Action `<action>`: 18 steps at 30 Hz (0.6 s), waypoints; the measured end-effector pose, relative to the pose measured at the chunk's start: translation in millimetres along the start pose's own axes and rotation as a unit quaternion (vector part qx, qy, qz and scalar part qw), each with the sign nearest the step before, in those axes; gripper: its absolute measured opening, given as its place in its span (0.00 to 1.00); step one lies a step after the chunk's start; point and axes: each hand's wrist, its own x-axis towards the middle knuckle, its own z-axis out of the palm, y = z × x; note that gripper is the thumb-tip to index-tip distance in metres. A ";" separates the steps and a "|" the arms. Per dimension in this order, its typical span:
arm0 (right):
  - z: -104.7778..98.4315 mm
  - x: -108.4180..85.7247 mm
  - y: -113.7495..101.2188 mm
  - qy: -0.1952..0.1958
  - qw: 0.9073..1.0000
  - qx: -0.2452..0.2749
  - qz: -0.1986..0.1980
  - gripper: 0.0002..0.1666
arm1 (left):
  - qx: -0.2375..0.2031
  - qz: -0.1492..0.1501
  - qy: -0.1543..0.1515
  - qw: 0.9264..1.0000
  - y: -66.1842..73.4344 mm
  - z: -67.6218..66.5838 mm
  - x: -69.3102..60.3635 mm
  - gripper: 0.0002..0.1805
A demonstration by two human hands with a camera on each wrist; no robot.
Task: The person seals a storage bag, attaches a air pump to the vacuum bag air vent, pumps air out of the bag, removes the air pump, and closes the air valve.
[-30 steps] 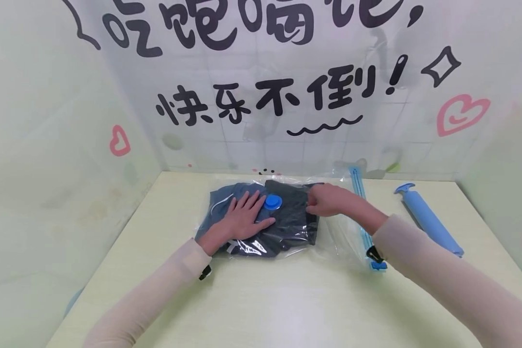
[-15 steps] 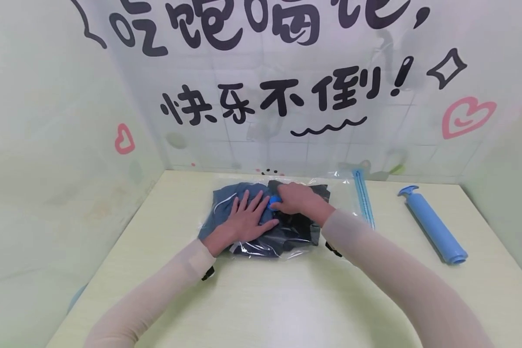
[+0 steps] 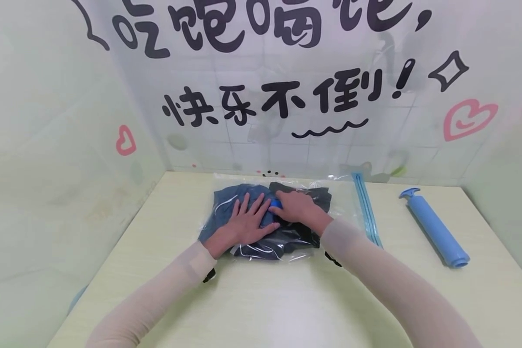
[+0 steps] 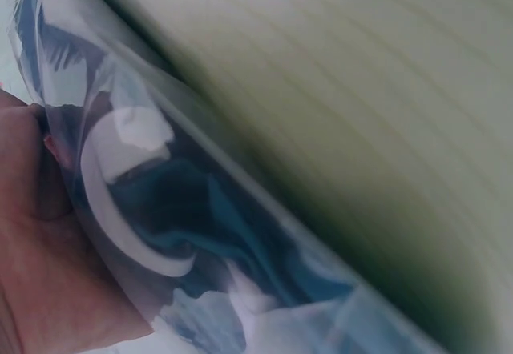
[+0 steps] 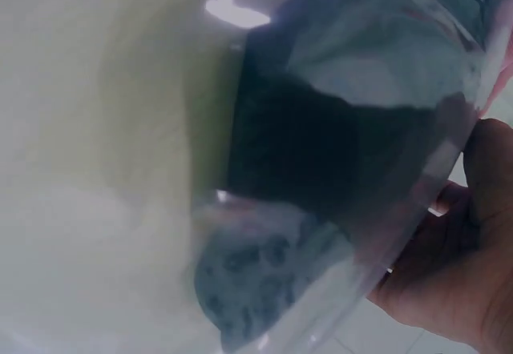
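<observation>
A clear plastic bag (image 3: 302, 255) lies on the table with blue cloth (image 3: 224, 203) and dark cloth (image 3: 322, 197) inside. The left hand (image 3: 248, 224) rests flat on the bag with its fingers spread. At the bag's blue round valve (image 3: 276, 203), the right hand (image 3: 297, 207) has its thumb and fingers around it, partly covering it. In the left wrist view the left hand (image 4: 56, 258) lies against the plastic, and a white curved strip (image 4: 120, 202) shows through. The right wrist view has the right hand (image 5: 457, 266) beside the bag's dark contents (image 5: 313, 146).
To the right, a blue hand pump (image 3: 437, 229) lies on the table (image 3: 261, 309). The bag's blue zip strip (image 3: 366, 208) runs along its right end. Behind the table stands a printed wall sheet (image 3: 243, 154) with black writing.
The right hand has moved left from the dark cloth's right edge to the blue valve. The left hand stays spread on the bag. The view has shifted slightly.
</observation>
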 end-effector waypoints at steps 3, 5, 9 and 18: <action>2.1 0.2 1.7 -0.004 1.000 0.006 -0.008 0.33 | 0.003 0.000 -0.006 1.000 -0.4 1.7 2.1 0.48; 2.5 1.4 1.2 -0.008 1.000 0.003 -0.010 0.34 | 0.004 -0.004 -0.010 1.000 -2.2 3.4 3.5 0.48; 2.2 2.8 0.5 -0.023 1.000 -0.005 -0.008 0.37 | 0.003 -0.004 -0.018 1.000 -2.5 3.2 3.7 0.48; 1.4 3.4 1.1 -0.031 0.999 -0.015 -0.019 0.38 | 0.005 -0.003 -0.022 1.000 0.2 -1.6 0.2 0.47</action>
